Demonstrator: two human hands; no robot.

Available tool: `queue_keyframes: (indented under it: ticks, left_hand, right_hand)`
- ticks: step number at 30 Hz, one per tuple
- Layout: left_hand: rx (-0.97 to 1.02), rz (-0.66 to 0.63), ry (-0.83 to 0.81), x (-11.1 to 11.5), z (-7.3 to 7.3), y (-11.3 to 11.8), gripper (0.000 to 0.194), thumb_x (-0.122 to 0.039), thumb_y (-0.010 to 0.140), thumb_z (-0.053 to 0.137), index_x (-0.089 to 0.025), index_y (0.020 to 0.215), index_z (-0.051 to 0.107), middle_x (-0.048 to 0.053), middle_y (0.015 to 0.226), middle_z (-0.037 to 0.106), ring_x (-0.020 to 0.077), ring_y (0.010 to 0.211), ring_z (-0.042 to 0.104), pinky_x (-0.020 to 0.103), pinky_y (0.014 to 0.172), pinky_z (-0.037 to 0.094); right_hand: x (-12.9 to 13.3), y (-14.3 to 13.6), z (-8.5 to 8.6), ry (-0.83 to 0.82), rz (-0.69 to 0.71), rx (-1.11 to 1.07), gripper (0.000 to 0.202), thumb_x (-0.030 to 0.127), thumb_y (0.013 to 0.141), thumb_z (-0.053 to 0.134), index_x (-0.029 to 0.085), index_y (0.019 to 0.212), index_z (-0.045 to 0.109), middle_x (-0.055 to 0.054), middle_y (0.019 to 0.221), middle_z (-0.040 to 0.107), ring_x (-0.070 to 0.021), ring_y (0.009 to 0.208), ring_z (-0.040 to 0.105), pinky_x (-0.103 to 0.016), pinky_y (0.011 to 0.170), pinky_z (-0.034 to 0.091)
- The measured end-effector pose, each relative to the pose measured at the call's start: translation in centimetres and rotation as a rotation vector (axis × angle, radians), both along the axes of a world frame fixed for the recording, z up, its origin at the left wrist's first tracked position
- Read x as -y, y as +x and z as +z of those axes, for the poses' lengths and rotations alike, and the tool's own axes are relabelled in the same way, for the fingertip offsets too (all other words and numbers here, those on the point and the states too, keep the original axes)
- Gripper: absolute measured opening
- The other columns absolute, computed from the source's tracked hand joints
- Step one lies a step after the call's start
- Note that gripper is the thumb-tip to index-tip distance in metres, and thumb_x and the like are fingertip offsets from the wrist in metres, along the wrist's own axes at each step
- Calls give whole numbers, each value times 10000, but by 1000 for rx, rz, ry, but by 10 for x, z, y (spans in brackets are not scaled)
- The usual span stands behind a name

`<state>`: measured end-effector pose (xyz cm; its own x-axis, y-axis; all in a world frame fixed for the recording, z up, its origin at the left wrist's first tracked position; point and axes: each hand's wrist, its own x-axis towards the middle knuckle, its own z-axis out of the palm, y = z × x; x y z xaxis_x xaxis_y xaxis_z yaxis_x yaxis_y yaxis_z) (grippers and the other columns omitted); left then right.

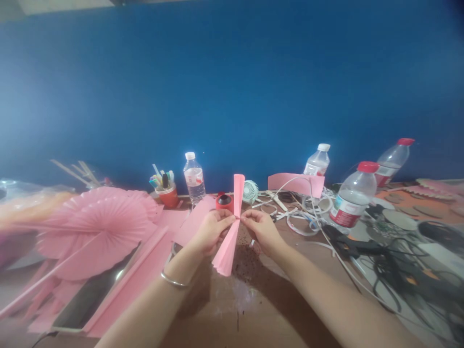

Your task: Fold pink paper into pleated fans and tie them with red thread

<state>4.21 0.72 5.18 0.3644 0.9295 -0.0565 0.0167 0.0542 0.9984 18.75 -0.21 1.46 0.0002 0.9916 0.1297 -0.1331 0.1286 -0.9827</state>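
Note:
A strip of pleated pink paper [227, 252] stands between my hands, pinched narrow at its middle and flaring at its upper and lower ends. At the pinched middle, my left hand [213, 231] is closed with thumb and finger on the paper's left side. From the right, my right hand [261, 229] pinches at the same waist, where a thin dark reddish line crosses the folds; whether that is a thread or wire I cannot tell. Just behind the left hand lies a red roll [224, 201] with a dark centre.
Pink paper fans [105, 224], pink sheets and a phone [96, 295] lie at left. Behind stand a cup of pens [167, 195], a water bottle [194, 179] and a small fan [250, 191]. Bottles, including a red-capped one [353, 198], and tangled cables [391, 270] crowd the right.

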Motion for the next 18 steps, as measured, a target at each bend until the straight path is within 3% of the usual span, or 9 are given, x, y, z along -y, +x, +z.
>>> queue_keyframes:
  ticks: [3,7,9,12,14,15,16,18]
  left_hand:
    - [-79,-102,41,1,3,-5,246,-359,651,646,-133,672,551,-43,546,463,47,447,367,178,420,243]
    - [-184,-337,17,5,11,-9,169,-296,637,646,-135,620,596,-55,453,422,43,391,294,195,396,179]
    - [-299,-469,61,8,13,-9,128,-271,635,637,-146,612,635,-44,449,458,53,393,314,202,394,195]
    - [-502,-628,164,13,7,-6,75,-242,622,628,-187,614,679,-14,545,593,97,493,467,204,445,292]
    - [-608,-559,260,15,-5,-3,28,-217,572,652,-205,560,674,-19,546,618,118,521,512,211,456,306]
    - [-637,-434,326,14,-13,-2,45,-195,540,662,-203,496,651,-27,500,597,114,480,495,217,433,282]
    - [-632,-224,410,13,-20,-1,111,-180,492,684,-191,416,603,-34,442,556,106,434,459,226,417,254]
    - [-613,-17,454,6,-30,0,174,-177,524,660,-177,382,558,-33,413,514,98,418,426,236,433,251]
  right_hand:
    - [0,3,1,-7,132,-19,263,396,608,648,160,667,549,94,426,351,-40,360,222,-191,370,162]
    - [-1,16,8,119,257,189,153,293,628,649,148,660,609,26,577,556,-80,476,437,-201,458,312]
    - [-2,24,15,236,245,376,111,264,658,637,154,647,634,6,615,594,-109,545,499,-218,517,354]
    - [0,34,27,465,161,639,106,262,725,609,181,686,665,-8,656,617,-123,607,528,-231,583,368]
    - [4,37,35,624,103,801,139,284,777,571,203,730,673,-9,657,612,-121,614,518,-234,598,349]
    - [8,37,38,693,77,881,161,295,798,550,209,742,674,-10,646,605,-122,610,510,-238,594,335]
    - [11,37,42,751,52,961,183,302,813,532,212,744,674,-13,631,596,-125,608,502,-243,588,320]
    - [20,34,49,828,6,1105,231,295,843,483,209,744,673,-23,621,586,-134,613,494,-254,583,300]
